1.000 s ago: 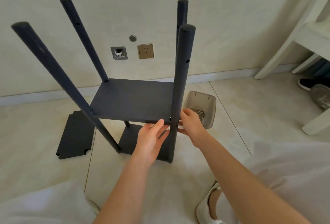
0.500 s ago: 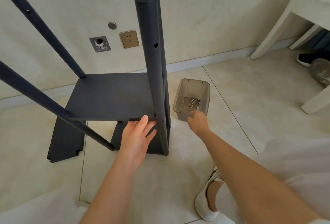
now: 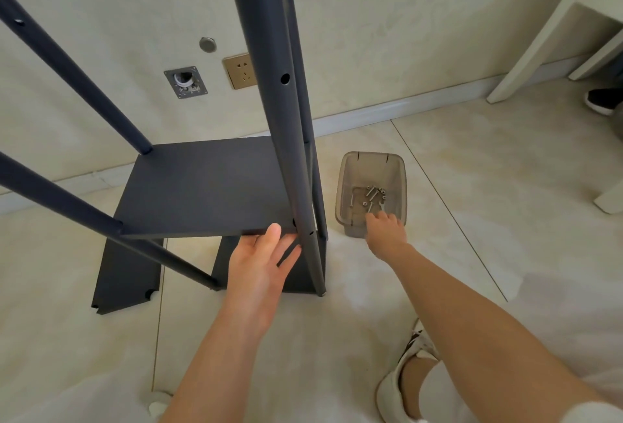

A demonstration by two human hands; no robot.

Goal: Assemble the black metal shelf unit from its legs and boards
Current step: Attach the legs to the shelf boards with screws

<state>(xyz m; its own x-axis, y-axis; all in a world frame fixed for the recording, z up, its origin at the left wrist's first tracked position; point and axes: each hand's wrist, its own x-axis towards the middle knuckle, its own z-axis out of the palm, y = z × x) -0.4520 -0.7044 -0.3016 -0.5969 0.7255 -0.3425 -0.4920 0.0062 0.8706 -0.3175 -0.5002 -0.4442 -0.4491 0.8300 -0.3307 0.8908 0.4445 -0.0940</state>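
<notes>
**Head view**

**Container.** A translucent grey-brown plastic bin (image 3: 344, 193) stands on the floor directly under and beyond the fingers of the right hand (image 3: 384, 232). On its bottom, just past those fingers, lies a small heap of silver screws (image 3: 372, 195). The right hand reaches over the bin's near rim with its fingers bent downward and held close together. The tips are hidden behind the knuckles, so whether they pinch a screw cannot be determined.

**Task item.** The black metal shelf unit stands upright on the floor, to the left of the right fingers.
- Its near black tubular leg (image 3: 276, 102) rises just right of the fingertips of the left hand (image 3: 259, 260).
- The flat black middle board (image 3: 209, 186) lies above those fingers, which are straight and slightly spread beneath its near corner. The thumb is against the front edge.
- The black bottom board (image 3: 300, 282) sits below the fingers at floor level.
- A loose black board with notched corners (image 3: 124, 274) lies flat, well to the left of the left fingers.

**Surface and room.**
- The floor is cream glossy floor tiles (image 3: 472, 186), and a white skirting strip (image 3: 404, 109) runs along a textured cream wall (image 3: 371, 34).
- On the wall beyond the left fingers are a gold wall socket (image 3: 240, 71), a square metal plate with a round opening (image 3: 185, 82) and a round metal cap (image 3: 207, 44).
- A white furniture frame (image 3: 539, 34) stands far right of the right fingers.
- A white shoe (image 3: 404, 385) shows beneath the right forearm.
</notes>
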